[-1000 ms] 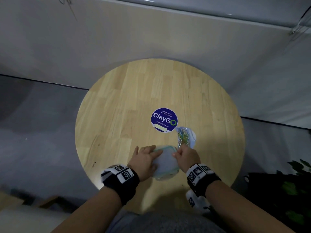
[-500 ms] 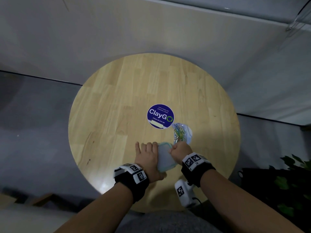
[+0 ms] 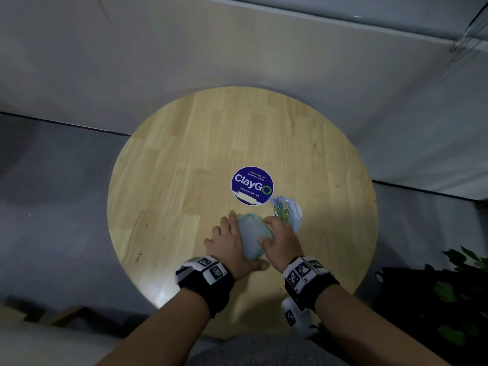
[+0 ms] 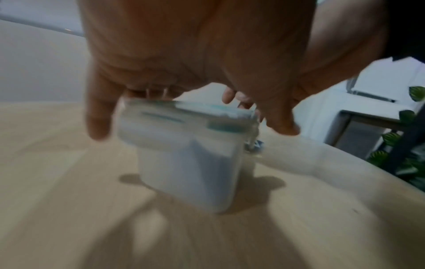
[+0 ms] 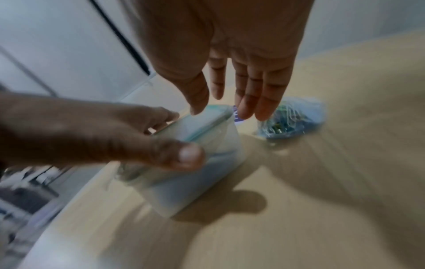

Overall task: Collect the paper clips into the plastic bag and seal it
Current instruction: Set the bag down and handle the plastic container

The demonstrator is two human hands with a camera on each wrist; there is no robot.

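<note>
A clear plastic bag (image 3: 286, 211) stuffed with coloured paper clips lies on the round wooden table (image 3: 184, 180), just right of the sticker; in the right wrist view the bag (image 5: 294, 118) sits beyond my fingertips. In front of it stands a translucent lidded container (image 3: 252, 237) with a teal rim. My left hand (image 3: 232, 241) clasps the container (image 4: 188, 160) from the left, thumb on its near side. My right hand (image 3: 281, 236) hovers at the container's right edge, its fingers (image 5: 253, 87) straight above the lid's far end, holding nothing. No loose clips are visible.
A round blue ClayGo sticker (image 3: 252, 185) marks the table's middle. The table's far and left parts show bare wood. A leafy plant (image 3: 459, 286) stands off the table's right edge. A pale wall runs behind the table.
My left hand has slid to the container's left side and wrapped round it. My right hand has loosened from the lid, its fingers now straight. The container has turned slightly.
</note>
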